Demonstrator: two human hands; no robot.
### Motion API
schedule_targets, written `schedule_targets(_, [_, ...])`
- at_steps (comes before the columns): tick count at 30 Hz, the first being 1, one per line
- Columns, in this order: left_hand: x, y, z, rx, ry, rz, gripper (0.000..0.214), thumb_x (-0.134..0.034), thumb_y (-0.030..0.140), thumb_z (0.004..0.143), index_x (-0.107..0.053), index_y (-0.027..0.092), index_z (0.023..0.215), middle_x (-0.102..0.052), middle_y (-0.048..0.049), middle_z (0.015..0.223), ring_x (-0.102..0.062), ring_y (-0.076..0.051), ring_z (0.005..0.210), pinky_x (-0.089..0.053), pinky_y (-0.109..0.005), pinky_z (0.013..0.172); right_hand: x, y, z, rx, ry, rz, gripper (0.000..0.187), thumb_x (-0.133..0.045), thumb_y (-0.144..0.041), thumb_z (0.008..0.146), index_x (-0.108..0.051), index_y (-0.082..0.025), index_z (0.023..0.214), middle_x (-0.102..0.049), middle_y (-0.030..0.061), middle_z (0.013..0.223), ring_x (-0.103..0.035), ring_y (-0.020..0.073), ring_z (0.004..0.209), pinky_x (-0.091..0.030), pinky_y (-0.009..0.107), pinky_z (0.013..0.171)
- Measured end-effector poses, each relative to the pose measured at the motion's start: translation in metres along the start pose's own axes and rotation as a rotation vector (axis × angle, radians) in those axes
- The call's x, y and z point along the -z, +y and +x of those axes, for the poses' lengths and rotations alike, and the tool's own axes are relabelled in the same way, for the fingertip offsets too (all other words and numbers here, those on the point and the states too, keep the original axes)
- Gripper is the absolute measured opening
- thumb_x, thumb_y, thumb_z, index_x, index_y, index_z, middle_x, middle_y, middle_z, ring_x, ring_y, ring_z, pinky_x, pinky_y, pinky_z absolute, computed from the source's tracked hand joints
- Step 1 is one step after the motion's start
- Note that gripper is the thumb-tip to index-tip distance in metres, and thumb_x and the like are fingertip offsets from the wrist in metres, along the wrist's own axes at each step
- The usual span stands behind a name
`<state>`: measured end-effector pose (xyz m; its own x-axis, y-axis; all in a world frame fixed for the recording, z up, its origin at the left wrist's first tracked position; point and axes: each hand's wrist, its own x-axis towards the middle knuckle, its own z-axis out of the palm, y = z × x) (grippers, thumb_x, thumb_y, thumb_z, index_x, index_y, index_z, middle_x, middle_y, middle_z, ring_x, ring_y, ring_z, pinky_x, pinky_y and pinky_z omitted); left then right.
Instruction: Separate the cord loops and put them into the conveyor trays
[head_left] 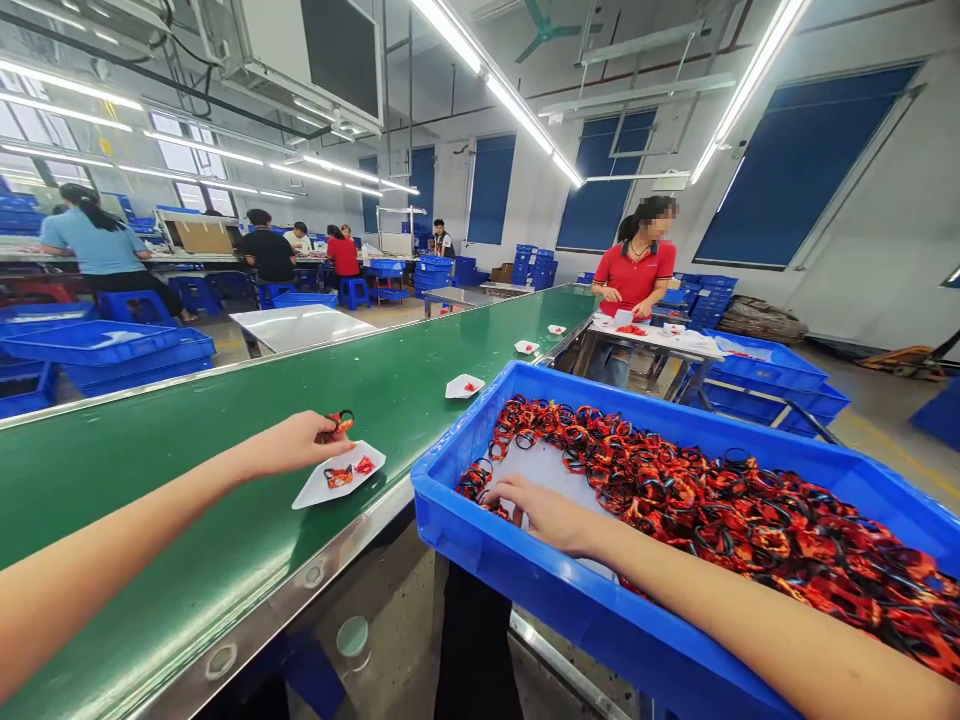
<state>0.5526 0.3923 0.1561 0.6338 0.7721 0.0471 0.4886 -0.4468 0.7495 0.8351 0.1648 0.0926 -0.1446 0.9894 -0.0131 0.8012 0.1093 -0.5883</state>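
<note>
My left hand point(309, 440) is over the green conveyor belt point(247, 410), its fingers closed on a small red-and-black ring-shaped piece point(339, 424). Just below it a white paper tray point(313, 490) lies on the belt, with another ring-shaped piece point(339, 477) and a small red piece point(364, 465) in it. My right hand point(544, 512) reaches into the left end of a blue plastic bin point(480, 535). Its curled fingers touch ring-shaped pieces point(474, 480) there; whether they grip one is hidden. A large heap of these pieces point(697, 500) fills the bin's right side.
Further up the belt lie several white trays, the nearest one point(459, 387) with red bits inside. A person in a red shirt point(637, 270) works at a side table point(667, 340). The belt's metal edge point(300, 580) runs close in front of me.
</note>
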Motion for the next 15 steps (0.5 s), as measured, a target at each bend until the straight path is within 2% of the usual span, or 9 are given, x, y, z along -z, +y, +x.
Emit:
schedule_targets(2, [-0.001,0.007,0.001,-0.008,0.015,-0.030,0.025,-0.072,0.043,0.057,-0.068,0.018,0.056,-0.054,0.0016,0.049,-0.045,-0.014,0.048,-0.030,-0.024,0.046,0.001,0.001,-0.002,-0.002,0.011,0.004,0.036,-0.064,-0.027,0.071,-0.060,-0.023,0.107,-0.054,0.0056,0.104,-0.056,0.0135,0.071,-0.048,0.029,0.070])
schedule_targets(5, [-0.017,0.030,0.003,-0.051,0.005,-0.119,0.029,-0.066,0.045,0.066,-0.071,0.018,0.074,-0.058,0.0007,0.056,-0.050,-0.015,0.056,-0.036,-0.024,0.053,0.002,0.000,-0.004,-0.006,-0.009,0.025,0.042,-0.067,-0.026,0.069,-0.060,-0.025,0.110,-0.055,0.0048,0.103,-0.055,0.0132,0.070,-0.047,0.027,0.067])
schedule_targets(7, [-0.038,0.049,0.003,-0.093,-0.027,-0.191,0.030,-0.064,0.045,0.068,-0.071,0.017,0.076,-0.059,0.0002,0.058,-0.051,-0.015,0.057,-0.037,-0.024,0.055,0.001,-0.002,-0.004,-0.006,-0.003,0.049,0.046,-0.068,-0.024,0.067,-0.060,-0.027,0.112,-0.058,0.0046,0.104,-0.057,0.0149,0.074,-0.047,0.027,0.068])
schedule_targets(9, [-0.062,0.070,0.002,-0.134,-0.069,-0.274,0.027,-0.065,0.042,0.068,-0.070,0.016,0.073,-0.061,-0.0012,0.063,-0.052,-0.015,0.059,-0.038,-0.024,0.056,-0.001,-0.004,-0.003,-0.014,0.035,0.058,0.041,-0.067,-0.021,0.066,-0.064,-0.027,0.107,-0.062,0.0040,0.099,-0.057,0.0162,0.076,-0.045,0.026,0.067])
schedule_targets(13, [-0.104,0.103,-0.001,-0.173,-0.153,-0.447,0.021,-0.066,0.037,0.068,-0.069,0.016,0.072,-0.060,0.0001,0.061,-0.050,-0.014,0.058,-0.038,-0.024,0.057,-0.002,-0.002,-0.003,-0.134,0.095,0.072,0.017,-0.066,-0.021,0.064,-0.069,-0.022,0.081,-0.064,0.0007,0.075,-0.055,0.0138,0.061,-0.041,0.024,0.058])
schedule_targets(15, [-0.117,0.112,0.000,-0.159,-0.179,-0.535,0.018,-0.068,0.033,0.066,-0.068,0.016,0.070,-0.060,-0.0002,0.064,-0.050,-0.014,0.060,-0.039,-0.025,0.060,0.002,0.002,-0.002,-0.188,0.114,0.088,0.014,-0.067,-0.020,0.061,-0.068,-0.021,0.075,-0.062,-0.0020,0.063,-0.052,0.0121,0.054,-0.038,0.023,0.052])
